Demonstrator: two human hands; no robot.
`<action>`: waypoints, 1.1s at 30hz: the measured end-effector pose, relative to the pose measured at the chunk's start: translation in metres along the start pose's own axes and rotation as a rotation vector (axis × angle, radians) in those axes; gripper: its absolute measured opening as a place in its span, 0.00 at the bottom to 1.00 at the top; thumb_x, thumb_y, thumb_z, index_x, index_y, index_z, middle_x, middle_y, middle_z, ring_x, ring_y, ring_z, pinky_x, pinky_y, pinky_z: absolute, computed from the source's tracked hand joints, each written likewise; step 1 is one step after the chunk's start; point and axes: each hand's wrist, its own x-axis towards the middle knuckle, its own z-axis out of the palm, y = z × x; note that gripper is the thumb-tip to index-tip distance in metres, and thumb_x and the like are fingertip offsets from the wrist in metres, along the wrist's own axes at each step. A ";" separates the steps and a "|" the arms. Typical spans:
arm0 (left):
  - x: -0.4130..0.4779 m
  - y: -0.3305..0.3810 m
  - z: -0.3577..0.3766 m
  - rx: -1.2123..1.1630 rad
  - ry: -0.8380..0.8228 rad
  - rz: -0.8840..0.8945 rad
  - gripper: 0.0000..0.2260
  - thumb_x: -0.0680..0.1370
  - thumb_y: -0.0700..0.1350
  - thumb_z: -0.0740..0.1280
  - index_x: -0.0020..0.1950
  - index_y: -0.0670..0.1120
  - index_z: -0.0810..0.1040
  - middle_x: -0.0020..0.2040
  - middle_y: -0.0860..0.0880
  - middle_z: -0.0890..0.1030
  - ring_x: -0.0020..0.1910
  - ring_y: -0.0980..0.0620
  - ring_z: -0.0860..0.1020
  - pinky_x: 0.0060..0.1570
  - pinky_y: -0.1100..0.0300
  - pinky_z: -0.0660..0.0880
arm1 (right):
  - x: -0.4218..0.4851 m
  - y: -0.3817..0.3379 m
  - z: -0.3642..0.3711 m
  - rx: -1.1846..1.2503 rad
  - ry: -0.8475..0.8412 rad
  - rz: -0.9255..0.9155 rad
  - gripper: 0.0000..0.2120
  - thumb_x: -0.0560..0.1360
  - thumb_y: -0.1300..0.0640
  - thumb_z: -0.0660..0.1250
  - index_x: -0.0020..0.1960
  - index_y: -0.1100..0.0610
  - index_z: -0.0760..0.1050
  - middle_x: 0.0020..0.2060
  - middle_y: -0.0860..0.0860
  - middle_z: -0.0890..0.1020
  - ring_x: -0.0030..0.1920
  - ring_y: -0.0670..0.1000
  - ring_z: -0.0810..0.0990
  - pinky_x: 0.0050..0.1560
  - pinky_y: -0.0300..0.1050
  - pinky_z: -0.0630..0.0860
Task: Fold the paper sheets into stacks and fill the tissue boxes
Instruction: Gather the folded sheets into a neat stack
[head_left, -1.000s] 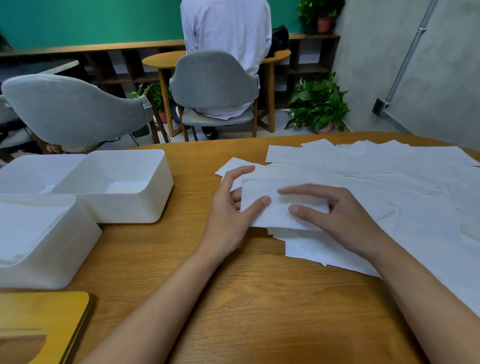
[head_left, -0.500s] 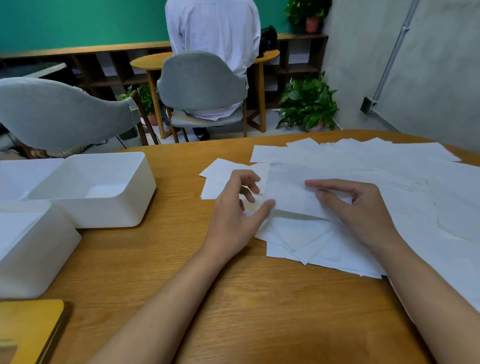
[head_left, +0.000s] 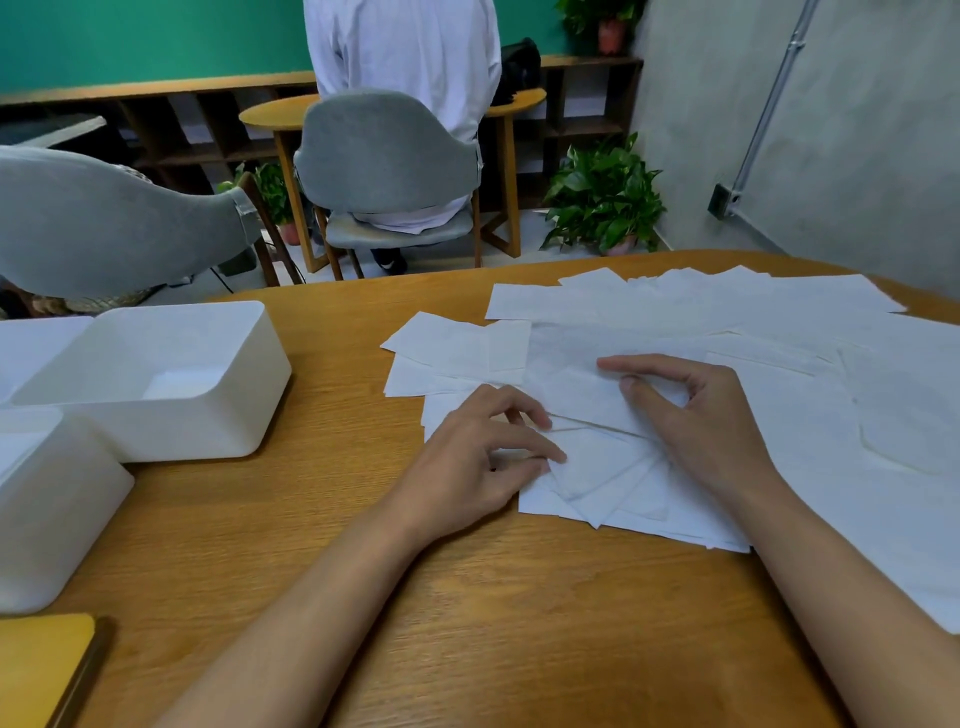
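Key relation: top sheet (head_left: 582, 395) lies between the hands, long axis roughly parallel to the table's (head_left: 467, 613) near edge, its near edge slightly raised with a shadow under it; right hand (head_left: 696, 426) is on its right end, left hand (head_left: 472, 462) just off its near-left corner, so the right is the nearer hand for flattening it.

Right forefinger straight on the sheet, thumb tip beside it and apart, other fingers curled; pressing or pinching, cannot tell.

Left fingers curled, thumb and fingertips close together, tips on the fanned pile (head_left: 623, 493) below the top sheet; whether paper is caught between them, cannot tell.

Loose sheets (head_left: 753, 312) spread toward the table's far and right edges.

Open tissue box (head_left: 166, 384) and nearer box (head_left: 57, 499) sit toward the left edge, well apart from the paper; left hand is nearer them; yellow board (head_left: 41, 665) at the near-left corner.

Judgement: fold still in hand, stack not squared, boxes not yet filled.

Change: half a second ago the left fingertips sat at the top sheet's left end; now they are lower, on the fan; right hand has held its place; a second ago both hands held one tidy rectangle that covered more of the pile.
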 end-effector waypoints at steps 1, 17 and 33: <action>0.000 0.001 0.001 -0.002 0.023 0.010 0.08 0.78 0.42 0.75 0.53 0.55 0.89 0.58 0.58 0.79 0.60 0.53 0.76 0.57 0.67 0.70 | 0.000 0.000 0.000 0.001 -0.005 0.003 0.13 0.81 0.63 0.69 0.56 0.47 0.87 0.56 0.38 0.86 0.62 0.35 0.78 0.64 0.24 0.69; -0.002 0.004 -0.004 -0.347 0.607 -0.147 0.05 0.83 0.39 0.70 0.53 0.48 0.84 0.46 0.56 0.85 0.43 0.54 0.82 0.41 0.57 0.79 | -0.013 -0.015 0.000 -0.023 -0.079 -0.132 0.15 0.77 0.46 0.75 0.60 0.52 0.85 0.59 0.43 0.85 0.35 0.28 0.77 0.40 0.22 0.70; 0.001 0.006 -0.014 -0.716 0.488 -0.353 0.05 0.82 0.37 0.70 0.57 0.40 0.84 0.41 0.55 0.85 0.31 0.59 0.77 0.28 0.66 0.70 | -0.011 -0.015 0.005 0.083 -0.108 0.020 0.06 0.73 0.52 0.76 0.50 0.49 0.88 0.49 0.39 0.88 0.52 0.40 0.86 0.52 0.31 0.78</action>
